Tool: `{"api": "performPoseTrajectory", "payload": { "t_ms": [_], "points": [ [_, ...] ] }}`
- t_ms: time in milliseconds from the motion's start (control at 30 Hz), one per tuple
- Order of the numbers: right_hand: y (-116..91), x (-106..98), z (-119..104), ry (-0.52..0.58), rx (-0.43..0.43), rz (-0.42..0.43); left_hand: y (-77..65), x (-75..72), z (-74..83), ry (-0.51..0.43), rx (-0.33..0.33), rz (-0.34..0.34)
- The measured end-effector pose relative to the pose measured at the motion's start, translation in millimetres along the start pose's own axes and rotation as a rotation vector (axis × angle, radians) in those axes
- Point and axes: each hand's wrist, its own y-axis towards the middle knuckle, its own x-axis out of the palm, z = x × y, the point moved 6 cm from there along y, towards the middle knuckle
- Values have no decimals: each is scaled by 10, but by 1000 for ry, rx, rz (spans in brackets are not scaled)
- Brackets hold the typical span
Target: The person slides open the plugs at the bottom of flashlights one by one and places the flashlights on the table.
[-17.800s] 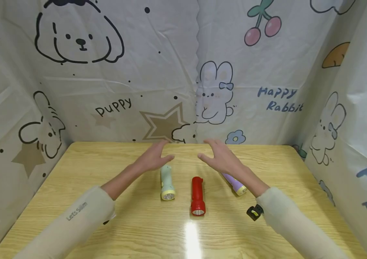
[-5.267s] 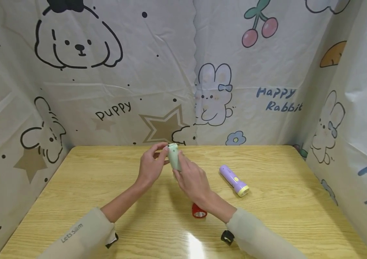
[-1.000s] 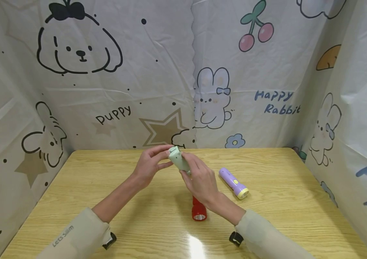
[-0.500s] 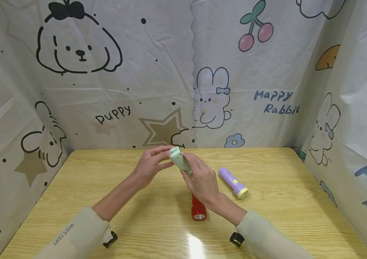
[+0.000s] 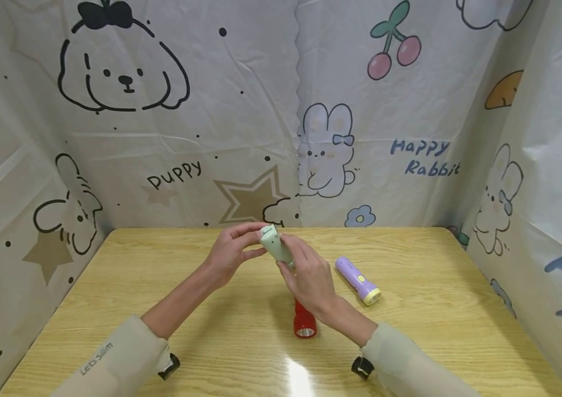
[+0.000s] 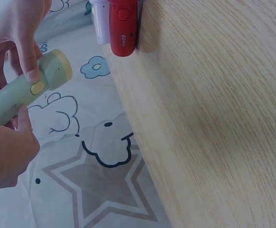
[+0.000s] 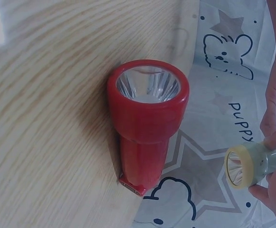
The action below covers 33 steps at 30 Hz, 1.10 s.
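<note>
"Where's the green flashlight?"
"Centre of the head view; the left hand pinches its tail, the right hand has fingers curled round its lens end, by the yellow button."

Tilted between the left hand and the right hand, the mint-green flashlight has its tail at the left, its yellow-rimmed head, seemingly unlit, and yellow switch nearer the right.
</note>
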Motion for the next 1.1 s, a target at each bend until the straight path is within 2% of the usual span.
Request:
{"api": "performPoseTrajectory", "payload": {
  "t_ms": [567, 1100],
  "points": [
    [-19, -8, 2, 10, 4, -10, 14, -12, -33, 10, -63, 3],
    [-18, 10, 3, 18, 8, -18, 12, -37, -26, -40, -94, -23]
  ]
}}
